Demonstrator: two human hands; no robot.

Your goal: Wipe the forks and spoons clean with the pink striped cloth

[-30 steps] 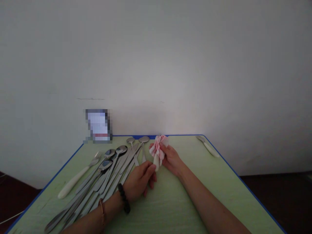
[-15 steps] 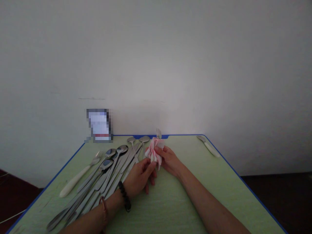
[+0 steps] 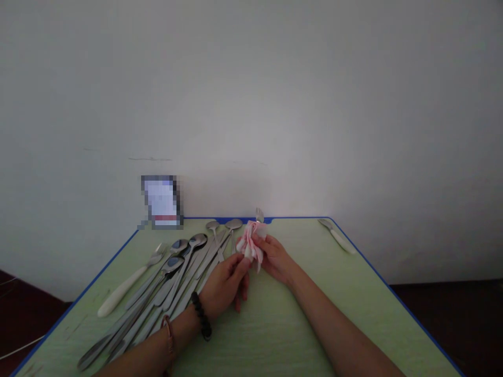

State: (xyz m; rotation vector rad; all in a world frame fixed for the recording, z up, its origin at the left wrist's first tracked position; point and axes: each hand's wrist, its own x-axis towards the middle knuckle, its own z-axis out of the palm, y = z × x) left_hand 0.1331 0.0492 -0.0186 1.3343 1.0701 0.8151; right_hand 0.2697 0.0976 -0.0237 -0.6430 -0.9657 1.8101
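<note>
A fork (image 3: 260,214) points away from me over the far part of the table, its steel tines showing above a bunched pink-and-white cloth (image 3: 251,238). My right hand (image 3: 275,256) is closed on the cloth, wrapping it about the fork from the right. From the lower left, my left hand (image 3: 228,280) pinches at a pale piece below the cloth, apparently the end of the fork's handle. The cloth and fingers hide most of that handle. Beside my left hand lies a heap of steel spoons and knives (image 3: 184,283).
The green table (image 3: 283,330) has a blue edge and meets a pale wall. A white-handled fork (image 3: 126,288) lies left of the heap. On the far right rests a white-handled knife (image 3: 338,238). A blurred-out screen device (image 3: 162,201) stands at the back left.
The fork and cloth have shifted slightly to the right, and the cloth's folds look a little different. Both hands keep their hold; the other cutlery stays put.
</note>
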